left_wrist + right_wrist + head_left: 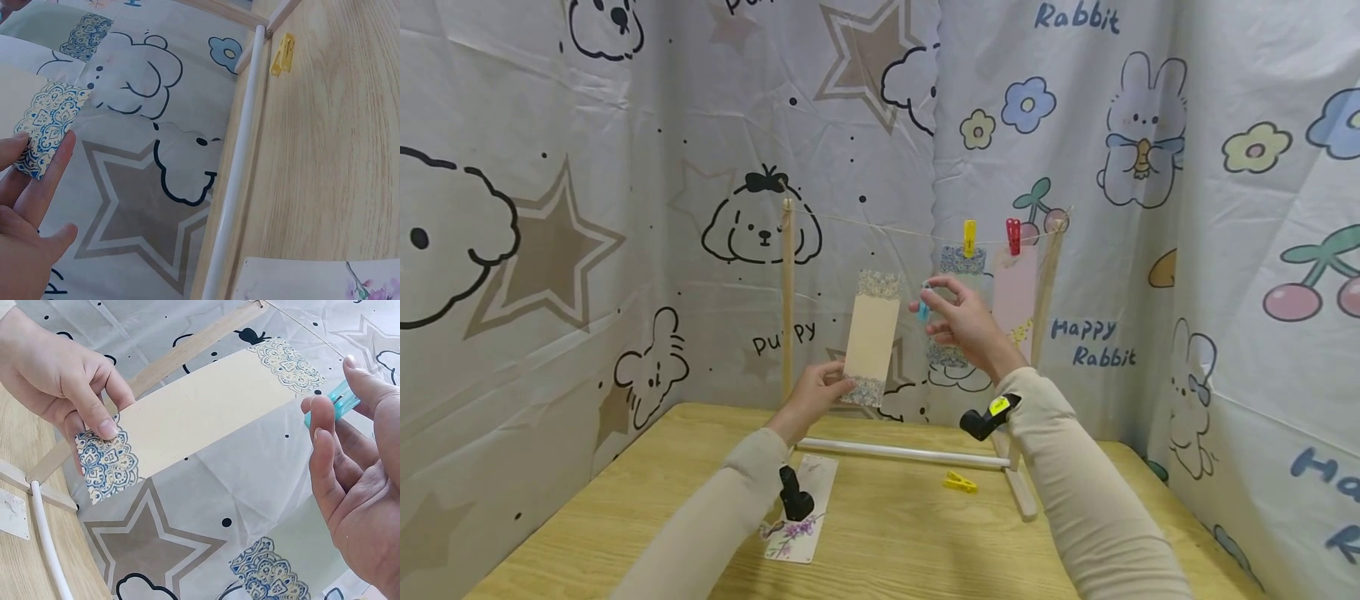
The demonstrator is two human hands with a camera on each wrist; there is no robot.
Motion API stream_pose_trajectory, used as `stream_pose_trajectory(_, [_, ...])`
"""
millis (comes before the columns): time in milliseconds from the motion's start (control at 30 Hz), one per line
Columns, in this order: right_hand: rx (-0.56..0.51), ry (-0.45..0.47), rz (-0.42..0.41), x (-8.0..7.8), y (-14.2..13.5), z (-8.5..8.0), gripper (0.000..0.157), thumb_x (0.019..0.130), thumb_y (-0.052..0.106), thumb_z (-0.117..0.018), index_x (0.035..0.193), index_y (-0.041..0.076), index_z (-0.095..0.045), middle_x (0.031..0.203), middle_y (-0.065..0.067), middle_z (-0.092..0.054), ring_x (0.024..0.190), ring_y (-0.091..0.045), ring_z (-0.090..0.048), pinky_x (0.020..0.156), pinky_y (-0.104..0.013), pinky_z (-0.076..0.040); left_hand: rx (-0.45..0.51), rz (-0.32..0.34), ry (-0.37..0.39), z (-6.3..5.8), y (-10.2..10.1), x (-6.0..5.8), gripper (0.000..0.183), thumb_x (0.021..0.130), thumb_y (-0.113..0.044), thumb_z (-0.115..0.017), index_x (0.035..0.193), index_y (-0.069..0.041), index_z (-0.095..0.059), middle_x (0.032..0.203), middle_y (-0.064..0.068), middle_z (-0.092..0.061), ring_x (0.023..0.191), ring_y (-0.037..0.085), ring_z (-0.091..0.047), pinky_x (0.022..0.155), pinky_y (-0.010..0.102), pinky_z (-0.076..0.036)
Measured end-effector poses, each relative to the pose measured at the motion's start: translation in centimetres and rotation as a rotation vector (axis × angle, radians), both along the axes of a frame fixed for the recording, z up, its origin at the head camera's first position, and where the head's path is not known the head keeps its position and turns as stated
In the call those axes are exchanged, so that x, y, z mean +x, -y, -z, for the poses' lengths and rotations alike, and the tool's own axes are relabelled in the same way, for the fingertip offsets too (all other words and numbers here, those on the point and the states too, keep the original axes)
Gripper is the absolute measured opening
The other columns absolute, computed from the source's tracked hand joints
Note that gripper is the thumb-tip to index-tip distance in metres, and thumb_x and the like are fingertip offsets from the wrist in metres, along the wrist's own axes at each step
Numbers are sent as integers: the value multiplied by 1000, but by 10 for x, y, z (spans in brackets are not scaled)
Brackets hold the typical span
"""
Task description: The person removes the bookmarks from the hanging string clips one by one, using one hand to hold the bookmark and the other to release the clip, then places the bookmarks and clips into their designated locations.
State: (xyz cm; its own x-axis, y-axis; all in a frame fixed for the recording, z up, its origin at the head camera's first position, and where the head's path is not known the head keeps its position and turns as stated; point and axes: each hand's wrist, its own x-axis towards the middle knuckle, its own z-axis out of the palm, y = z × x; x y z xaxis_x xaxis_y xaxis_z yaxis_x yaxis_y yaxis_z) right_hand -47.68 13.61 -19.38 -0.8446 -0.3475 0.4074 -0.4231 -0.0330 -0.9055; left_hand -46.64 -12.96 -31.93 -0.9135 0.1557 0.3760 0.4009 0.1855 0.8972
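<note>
My left hand (816, 395) pinches the lower end of a cream bookmark-like card (872, 337), held upright and slightly tilted below the string. Blue lace-like patterns cover both ends of this card, plain in the middle. In the right wrist view the thumb lies on the patterned end. My right hand (970, 321) pinches a light blue clothespin (334, 405) between thumb and fingers, close to the card's upper end. Behind the right hand a green card (958, 265) with patterned ends hangs from a yellow clothespin (970, 239). Beside it, a red clothespin (1013, 236) holds a pink card (1015, 287).
A string (880, 225) runs between two wooden posts (787, 300), joined low down by a white rod (902, 452). On the table (895, 542) lie a yellow clothespin (960, 482) and a white card with purple flowers (805, 537), partly behind the left wrist's camera. A printed curtain (715, 100) surrounds the table.
</note>
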Motion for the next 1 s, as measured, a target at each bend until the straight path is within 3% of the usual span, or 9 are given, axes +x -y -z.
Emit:
stream_pose_trajectory(300, [20,29,-4,2,-4,10,38,105,35,-63,136,16,-52,128,-20,-67,61,-13,-63,53,-20,-49,-15,-11,3,8,4,7,32,103,-7,-65,133,3,-65,116,15,-70,108,30,-67,97,52,-53])
stream_pose_trajectory(567, [14,32,-22,0,-7,17,36,106,33,-63,134,14,-52,125,-19,-69,59,-12,-63,51,-20,-48,-30,-5,2,14,9,8,36,104,-9,-64,137,3,-61,116,14,-71,110,30,-66,100,56,-50])
stream_pose_trajectory(767, [23,54,-12,1,-15,24,35,106,33,-62,134,15,-52,121,-15,-71,59,-13,-61,50,-20,-46,-45,-26,4,19,11,10,28,103,-10,-66,129,1,-67,112,10,-73,103,27,-69,98,53,-52])
stream_pose_trajectory(1000, [43,44,-9,0,-18,30,40,104,39,-64,135,16,-53,130,-21,-66,62,-13,-62,54,-23,-51,-53,-31,4,23,14,12,24,103,-9,-65,125,1,-69,107,9,-73,100,25,-68,95,52,-54])
